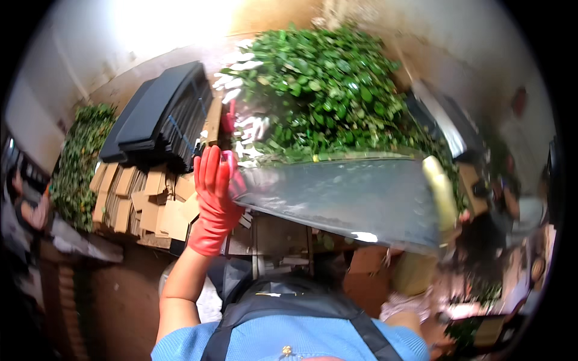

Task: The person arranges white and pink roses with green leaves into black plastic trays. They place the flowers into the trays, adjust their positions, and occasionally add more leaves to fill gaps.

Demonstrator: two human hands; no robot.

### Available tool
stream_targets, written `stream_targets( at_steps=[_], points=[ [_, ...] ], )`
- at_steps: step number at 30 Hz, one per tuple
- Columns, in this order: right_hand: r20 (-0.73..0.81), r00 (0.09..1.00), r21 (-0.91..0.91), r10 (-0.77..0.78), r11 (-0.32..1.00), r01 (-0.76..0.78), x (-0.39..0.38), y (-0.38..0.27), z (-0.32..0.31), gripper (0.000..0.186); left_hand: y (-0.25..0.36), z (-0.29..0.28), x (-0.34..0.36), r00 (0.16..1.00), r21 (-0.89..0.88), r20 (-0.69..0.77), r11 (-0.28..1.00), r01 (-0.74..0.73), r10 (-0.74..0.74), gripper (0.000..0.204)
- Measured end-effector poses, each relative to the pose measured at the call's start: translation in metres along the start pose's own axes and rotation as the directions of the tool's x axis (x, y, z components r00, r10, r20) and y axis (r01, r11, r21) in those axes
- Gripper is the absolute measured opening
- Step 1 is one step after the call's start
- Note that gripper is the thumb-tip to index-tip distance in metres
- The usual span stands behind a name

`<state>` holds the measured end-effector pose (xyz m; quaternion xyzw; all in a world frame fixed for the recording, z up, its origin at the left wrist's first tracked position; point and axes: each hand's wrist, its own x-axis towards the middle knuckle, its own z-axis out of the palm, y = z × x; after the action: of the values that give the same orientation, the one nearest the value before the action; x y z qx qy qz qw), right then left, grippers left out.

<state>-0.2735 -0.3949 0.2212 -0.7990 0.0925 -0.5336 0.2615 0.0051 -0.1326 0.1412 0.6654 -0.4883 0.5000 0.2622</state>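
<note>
A large grey, shiny sheet (337, 195) stretches between my hands, wide at the right and narrower at the left. My left hand (212, 174), in a red rubber glove, grips its left end with the fingers straight and close together. At the sheet's right edge, my right hand (441, 192) in a yellow glove holds on; motion blurs its fingers. Just beyond the sheet lies a big pile of green leafy stems (328, 90). Pale and pink bits, perhaps flower heads, show along the pile's left side.
To the left, a stack of dark grey sheets (159, 114) rests above many brown cardboard pieces (144, 195). More leafy stems (81, 159) stand farther left, near another person (36, 207). A dark stack with a silvery top (445, 123) lies at the right. A wall rises behind.
</note>
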Motion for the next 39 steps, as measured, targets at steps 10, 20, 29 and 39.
stream_targets(
  at_steps=[10,20,29,39],
  points=[
    [-0.111,0.911,-0.593,-0.397,0.762,0.26,0.081,-0.058,-0.057,0.026,-0.043,0.017,0.041,0.625,-0.536,0.667,0.32,0.781,-0.406,0.028],
    [0.823,0.566,-0.417,-0.045,0.628,0.657,0.111,-0.11,0.022,0.018,0.057,-0.03,-0.043,0.204,0.442,0.745,-0.699,0.562,0.635,0.061],
    [0.957,0.226,0.091,-0.181,0.929,0.359,0.028,-0.027,0.117,0.026,-0.025,-0.011,-0.108,-0.494,0.401,0.857,0.411,0.819,0.148,0.07],
    [0.977,0.06,-0.209,0.205,0.855,0.475,-0.012,0.013,0.196,0.015,0.077,0.096,-0.207,0.521,-0.597,0.774,0.688,0.413,0.359,0.086]
  ],
)
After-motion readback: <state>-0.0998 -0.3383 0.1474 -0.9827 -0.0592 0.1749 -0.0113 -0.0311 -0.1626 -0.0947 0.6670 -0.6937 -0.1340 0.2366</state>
